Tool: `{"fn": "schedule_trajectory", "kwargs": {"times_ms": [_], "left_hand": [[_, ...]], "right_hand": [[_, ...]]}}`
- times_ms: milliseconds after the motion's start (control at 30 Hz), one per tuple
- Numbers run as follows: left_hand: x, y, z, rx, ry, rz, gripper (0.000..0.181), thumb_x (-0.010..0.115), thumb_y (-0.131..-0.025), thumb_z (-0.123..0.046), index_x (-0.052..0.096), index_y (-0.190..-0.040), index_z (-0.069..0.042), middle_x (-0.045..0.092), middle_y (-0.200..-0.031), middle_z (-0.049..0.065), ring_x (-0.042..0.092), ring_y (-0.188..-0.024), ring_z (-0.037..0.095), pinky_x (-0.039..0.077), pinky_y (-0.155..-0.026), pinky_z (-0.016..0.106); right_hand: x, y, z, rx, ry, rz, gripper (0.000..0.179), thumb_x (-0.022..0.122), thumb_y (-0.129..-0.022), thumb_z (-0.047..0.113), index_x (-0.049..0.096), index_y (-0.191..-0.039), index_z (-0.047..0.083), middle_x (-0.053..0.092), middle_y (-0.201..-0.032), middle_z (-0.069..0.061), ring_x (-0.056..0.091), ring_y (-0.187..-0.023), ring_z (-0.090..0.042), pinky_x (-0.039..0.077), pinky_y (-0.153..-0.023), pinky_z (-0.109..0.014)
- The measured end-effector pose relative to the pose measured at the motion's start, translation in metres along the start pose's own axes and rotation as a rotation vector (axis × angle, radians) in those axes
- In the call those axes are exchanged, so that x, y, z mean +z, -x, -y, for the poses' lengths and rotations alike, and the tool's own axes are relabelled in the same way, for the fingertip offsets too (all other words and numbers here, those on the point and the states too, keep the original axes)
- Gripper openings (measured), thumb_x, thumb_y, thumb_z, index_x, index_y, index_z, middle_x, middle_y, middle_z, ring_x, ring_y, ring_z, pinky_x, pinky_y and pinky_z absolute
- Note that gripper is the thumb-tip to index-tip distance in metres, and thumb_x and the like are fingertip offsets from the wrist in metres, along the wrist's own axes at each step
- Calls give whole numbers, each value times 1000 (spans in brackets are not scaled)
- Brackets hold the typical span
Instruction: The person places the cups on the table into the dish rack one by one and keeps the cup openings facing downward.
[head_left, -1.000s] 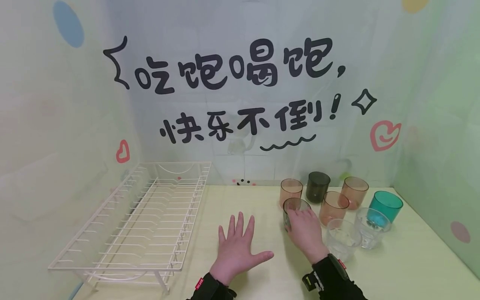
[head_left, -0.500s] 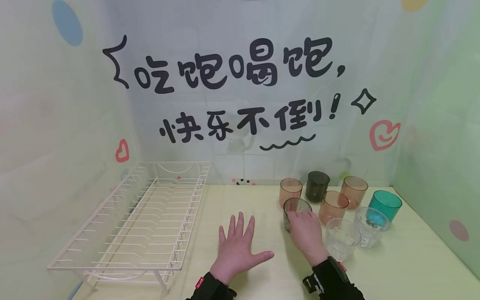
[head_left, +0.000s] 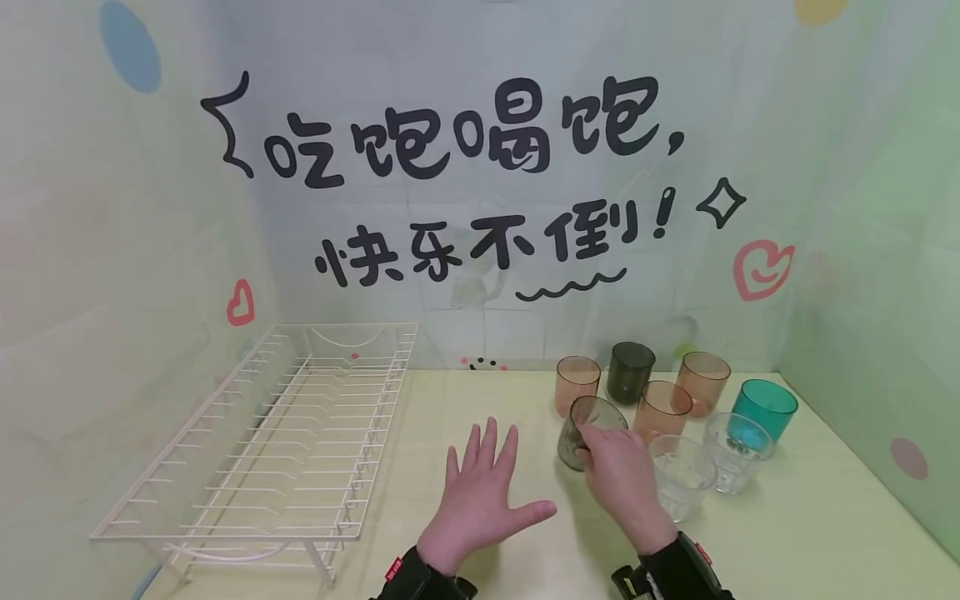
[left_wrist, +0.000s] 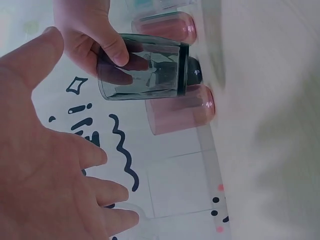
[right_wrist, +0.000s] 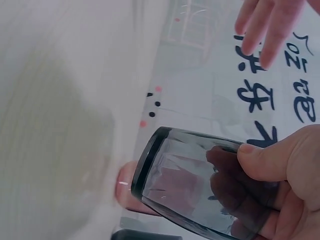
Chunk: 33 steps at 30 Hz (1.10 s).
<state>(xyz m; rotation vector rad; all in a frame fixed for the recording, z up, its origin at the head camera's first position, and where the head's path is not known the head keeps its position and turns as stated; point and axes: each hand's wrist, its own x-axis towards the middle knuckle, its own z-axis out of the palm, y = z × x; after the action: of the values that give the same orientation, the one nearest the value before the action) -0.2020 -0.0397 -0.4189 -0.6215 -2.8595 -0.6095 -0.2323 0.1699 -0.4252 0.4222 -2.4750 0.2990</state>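
Observation:
In the head view my right hand (head_left: 624,479) pinches a smoky grey glass (head_left: 576,450) near its rim, with the glass slightly tilted. Seen from the right wrist, the thumb presses on the outer wall of the grey glass (right_wrist: 185,175) while the other fingers show through it. The left wrist view also has this glass (left_wrist: 145,75), its thick dark base apart from the table. My left hand (head_left: 478,500) holds nothing; its fingers are spread and straight, left of the glass.
A white wire dish rack (head_left: 300,433) stands on the left. Behind and right of the held glass are several tumblers: pinkish (head_left: 577,387), dark grey (head_left: 630,373), teal (head_left: 772,402) and clear (head_left: 678,479). A wall with lettering (head_left: 480,233) closes off the back.
The grey glass has tilted and appears to have come up off the table in my right hand. My left hand has moved slightly up and right.

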Motion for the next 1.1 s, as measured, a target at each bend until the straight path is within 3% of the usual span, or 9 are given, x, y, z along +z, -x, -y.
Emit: {"fn": "schedule_trajectory", "kwargs": {"times_ms": [233,667,933,1100], "left_hand": [[-12,-2,-3,4,22,-12,101,36,-70,-82,14,-144,-17,6,-150,14,-1,-136,32,6,-101,61],[-24,-6,-6,18,52,-94,101,42,-71,-78,14,-144,-15,9,-149,15,3,-135,34,9,-101,61],[-27,-9,-9,30,86,-137,101,40,-71,-79,13,-144,-14,8,-149,15,4,-135,34,12,-101,60],[-27,-11,-10,27,111,-148,101,41,-72,-78,12,-144,-14,7,-149,15,3,-136,33,12,-101,60]], "right_hand": [[-19,1,6,10,-58,-51,18,71,-72,13,56,-82,12,56,-66,1,57,-67,-21,41,-78,-46],[-40,2,15,94,-242,-74,16,69,-74,12,57,-82,18,53,-69,12,46,-63,-10,40,-71,-41],[-42,3,13,160,-338,-101,12,66,-79,12,61,-89,15,61,-81,7,56,-76,-16,40,-81,-46],[-43,3,13,161,-412,-126,16,64,-80,13,62,-95,17,62,-85,9,57,-79,-13,32,-91,-55]]}}
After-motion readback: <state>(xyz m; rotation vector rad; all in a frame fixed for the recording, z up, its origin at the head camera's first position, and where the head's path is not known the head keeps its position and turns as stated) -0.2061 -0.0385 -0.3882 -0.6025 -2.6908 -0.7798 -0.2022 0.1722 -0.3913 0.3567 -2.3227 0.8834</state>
